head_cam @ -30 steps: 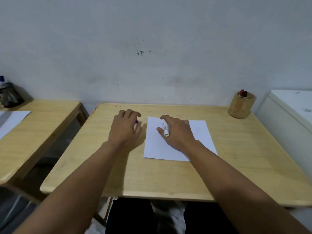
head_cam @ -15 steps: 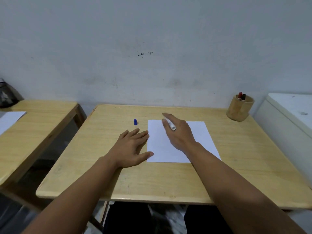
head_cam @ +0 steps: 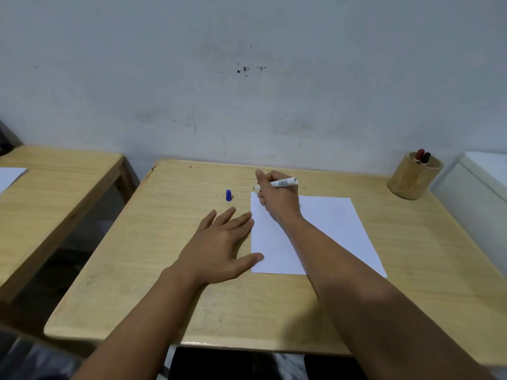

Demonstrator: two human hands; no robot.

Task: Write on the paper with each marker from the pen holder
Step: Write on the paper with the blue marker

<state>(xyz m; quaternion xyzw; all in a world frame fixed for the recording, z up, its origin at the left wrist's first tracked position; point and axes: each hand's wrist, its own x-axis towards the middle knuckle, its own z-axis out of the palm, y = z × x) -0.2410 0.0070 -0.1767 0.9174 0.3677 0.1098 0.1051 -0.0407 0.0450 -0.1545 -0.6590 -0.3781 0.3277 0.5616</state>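
Paper, a white sheet, lies flat on the wooden counter, slightly right of the middle, its long sides running away from the person. No writing can be made out on the part that shows.

The right hand sits over the sheet's far left corner, its fingers closed around a white marker. The marker lies nearly level in the grip, its blunt rear end pointing right, past the knuckles, and its dark tip at the left, just at or beyond the paper's far edge; whether the tip touches paper or counter cannot be told. A barcode label shows on the barrel.

The left hand rests palm down on the counter with its fingers spread and holding nothing. Its fingertips reach the sheet's left edge and the thumb lies against or just over that edge, nearer the person.

A small blue cap stands upright on the counter, beyond the left hand and just left of the paper, apart from both hands.

At the far right corner of the counter stands a round wooden holder, well apart from the paper. Two markers poke out of it, one with a red cap and one with a dark cap, leaning together.

A second wooden table stands to the left.
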